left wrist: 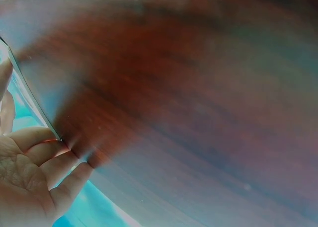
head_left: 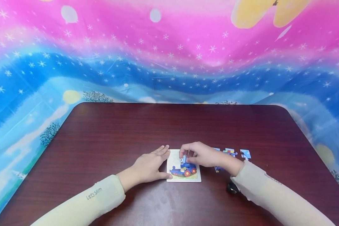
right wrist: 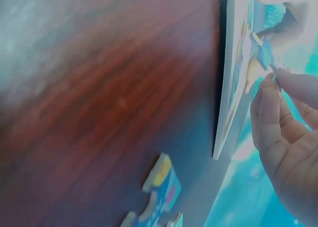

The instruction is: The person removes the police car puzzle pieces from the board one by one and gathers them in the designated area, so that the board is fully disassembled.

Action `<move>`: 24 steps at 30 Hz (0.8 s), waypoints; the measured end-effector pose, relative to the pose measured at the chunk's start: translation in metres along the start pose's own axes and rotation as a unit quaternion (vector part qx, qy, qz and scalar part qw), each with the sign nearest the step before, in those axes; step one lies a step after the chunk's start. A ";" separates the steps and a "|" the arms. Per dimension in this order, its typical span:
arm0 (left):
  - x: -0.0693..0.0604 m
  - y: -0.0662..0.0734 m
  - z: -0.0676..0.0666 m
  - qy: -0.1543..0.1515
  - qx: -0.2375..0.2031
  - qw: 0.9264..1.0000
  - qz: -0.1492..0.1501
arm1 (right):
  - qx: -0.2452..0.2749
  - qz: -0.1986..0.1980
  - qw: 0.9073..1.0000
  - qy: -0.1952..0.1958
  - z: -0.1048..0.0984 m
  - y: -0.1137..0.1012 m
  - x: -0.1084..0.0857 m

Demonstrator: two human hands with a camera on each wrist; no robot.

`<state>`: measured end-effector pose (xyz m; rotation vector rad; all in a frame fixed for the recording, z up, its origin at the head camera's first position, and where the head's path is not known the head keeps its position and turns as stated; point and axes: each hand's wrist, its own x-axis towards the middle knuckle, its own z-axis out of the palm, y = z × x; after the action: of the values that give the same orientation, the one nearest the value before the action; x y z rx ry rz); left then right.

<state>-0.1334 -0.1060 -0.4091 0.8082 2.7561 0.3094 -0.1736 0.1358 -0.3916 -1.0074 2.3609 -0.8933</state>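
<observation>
A square puzzle board [head_left: 186,180] with a pale rim lies on the table, and assembled pieces in its lower part show a blue vehicle with red wheels. My left hand [head_left: 149,166] rests against its left side, thumb on the lower left corner and fingers stretched along the edge. Over the board, my right hand [head_left: 204,155] pinches a small blue puzzle piece [right wrist: 266,54] between thumb and fingertips. This piece is tilted, above the board's surface. In the left wrist view, the left fingers [left wrist: 67,172] touch the board's edge, with the picture side hidden.
Several loose puzzle pieces [head_left: 245,154] lie right of the board, some partly hidden by the right forearm. A black object [head_left: 232,188] shows beside the right cuff. The dark red wooden table [head_left: 115,125] reaches back to a patterned pink and blue cloth [head_left: 169,56].
</observation>
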 end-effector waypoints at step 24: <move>-0.001 0.001 -0.001 -0.003 0.000 1.000 0.002 | 0.030 0.035 0.998 0.046 -0.029 0.027 -0.050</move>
<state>-0.1322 -0.1060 -0.4078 0.8127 2.7500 0.3071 -0.1711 0.1983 -0.3838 -0.8736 2.4133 -0.9961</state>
